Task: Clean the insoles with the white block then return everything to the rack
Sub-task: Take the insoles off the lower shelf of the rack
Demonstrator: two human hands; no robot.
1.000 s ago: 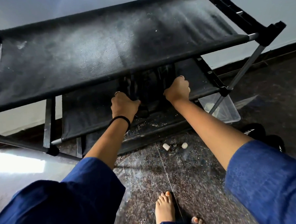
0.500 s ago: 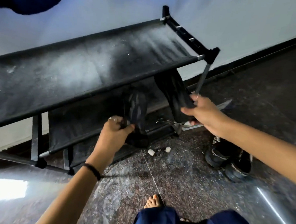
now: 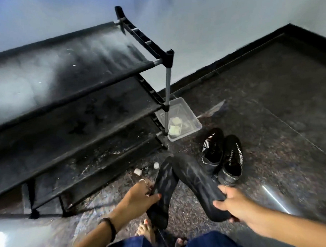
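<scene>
Above the speckled floor (image 3: pixel 252 118), in front of the rack (image 3: pixel 72 109), the person holds one dark insole in each hand. The left hand (image 3: pixel 137 198) grips the heel end of the left insole (image 3: pixel 161 187), thumb on top and fingers curled beneath it. The right hand (image 3: pixel 232 204) grasps the heel end of the right insole (image 3: pixel 195 180), thumb pressed on its upper face and fingers wrapped under it. The two insoles fan apart from the hands and meet or overlap at their toe ends, which point toward the rack; whether they touch cannot be told. Both show pale streaks.

Just right of the insoles a pair of black shoes (image 3: pixel 222 156) sits side by side on the floor. Beyond them a clear tub (image 3: pixel 192 121) stands at the rack's front right leg, with pale blocks (image 3: pixel 174 130) inside. Two small white pieces (image 3: pixel 138 172) lie on the floor beside the rack's lowest shelf. The rack's fabric shelves look dusty, with white smears on the top one. Bare toes (image 3: pixel 145 230) show at the lower edge, between the arms.
</scene>
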